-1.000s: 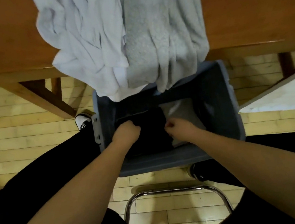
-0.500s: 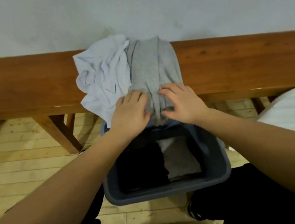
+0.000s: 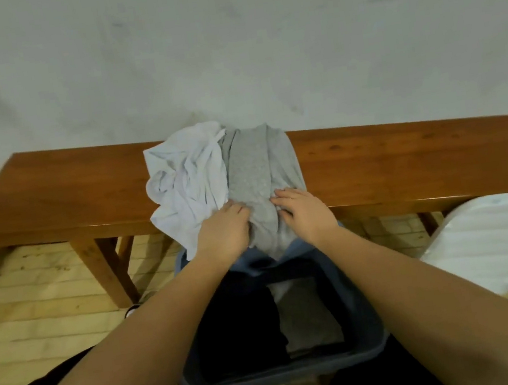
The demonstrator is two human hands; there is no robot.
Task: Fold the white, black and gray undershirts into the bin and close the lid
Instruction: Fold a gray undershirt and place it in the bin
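We pinch the gray undershirt [image 3: 260, 175] with both left hand [image 3: 223, 230] and right hand [image 3: 304, 214] at its hem, draped off the wooden bench [image 3: 404, 158] beside the white undershirt [image 3: 186, 182], directly above the open bin [image 3: 361, 317] holding the folded black undershirt [image 3: 239, 331], probably so it lifts straight toward us for folding.

wooden bench [image 3: 404, 158] against gray wall [image 3: 224, 39] | plank floor [image 3: 33, 305] | white mattress [image 3: 496, 233] right

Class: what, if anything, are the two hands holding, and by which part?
Both the left hand and right hand grip the gray undershirt at its near edge, overhanging the bench.
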